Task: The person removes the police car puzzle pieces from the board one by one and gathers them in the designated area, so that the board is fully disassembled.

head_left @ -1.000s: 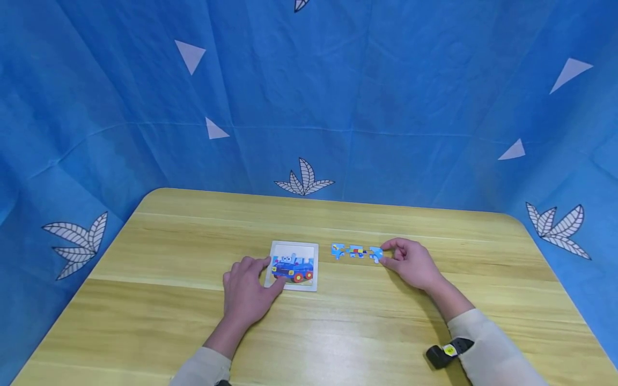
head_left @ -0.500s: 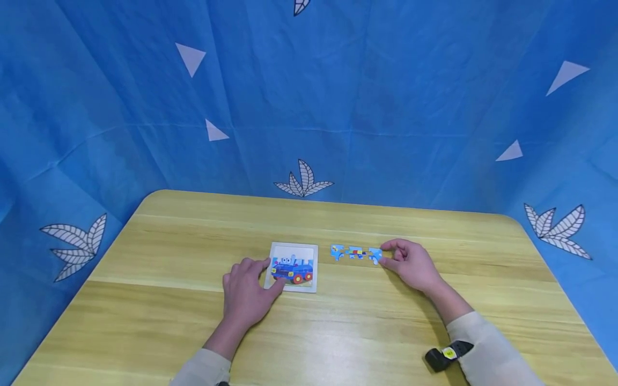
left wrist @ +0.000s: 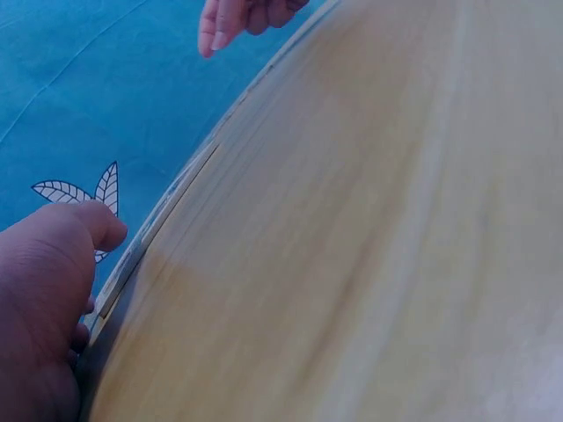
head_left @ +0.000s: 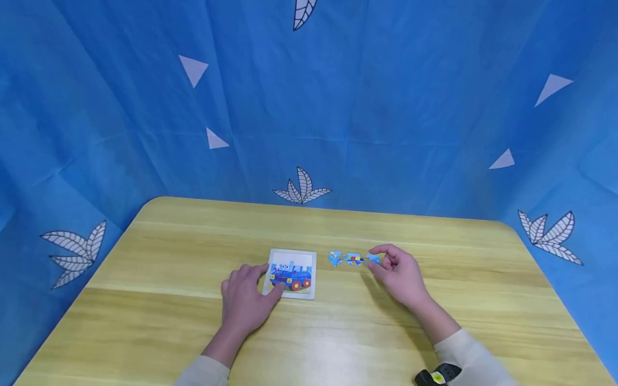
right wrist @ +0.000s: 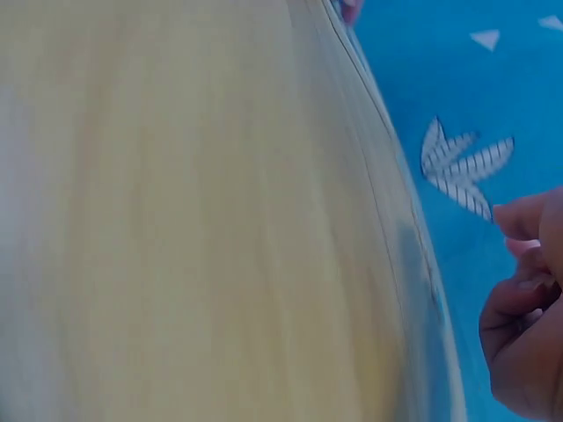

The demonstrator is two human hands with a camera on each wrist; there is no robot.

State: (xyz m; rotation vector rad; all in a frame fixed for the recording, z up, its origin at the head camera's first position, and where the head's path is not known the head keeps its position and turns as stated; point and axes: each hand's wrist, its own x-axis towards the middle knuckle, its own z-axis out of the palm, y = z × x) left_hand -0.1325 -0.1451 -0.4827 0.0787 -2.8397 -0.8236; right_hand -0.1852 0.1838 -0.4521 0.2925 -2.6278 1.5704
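The white-framed puzzle board (head_left: pixel 313 276) lies on the table with a blue cartoon vehicle with red wheels assembled in it; a blank strip shows along its top. My left hand (head_left: pixel 246 300) holds the board's near-left corner, index finger at the left edge and thumb over the front rim. To the right lie three loose puzzle pieces in a row: a left piece (head_left: pixel 335 258), a middle piece (head_left: pixel 354 258) and a right piece (head_left: pixel 372 258). Over the right piece hovers my right hand (head_left: pixel 401 276), thumb and index finger apart on either side of it, partly covering it.
The wooden table (head_left: pixel 183 252) has rounded far corners, and a blue curtain (head_left: pixel 410 107) with white triangles and leaf prints hangs behind it. A black strapped device (head_left: pixel 436 375) sits on the right sleeve. Both wrist views mostly show bare tabletop.
My right hand has shifted left from beside the right piece to over it. The left hand stays at the board. The whole head view has slid slightly downward.
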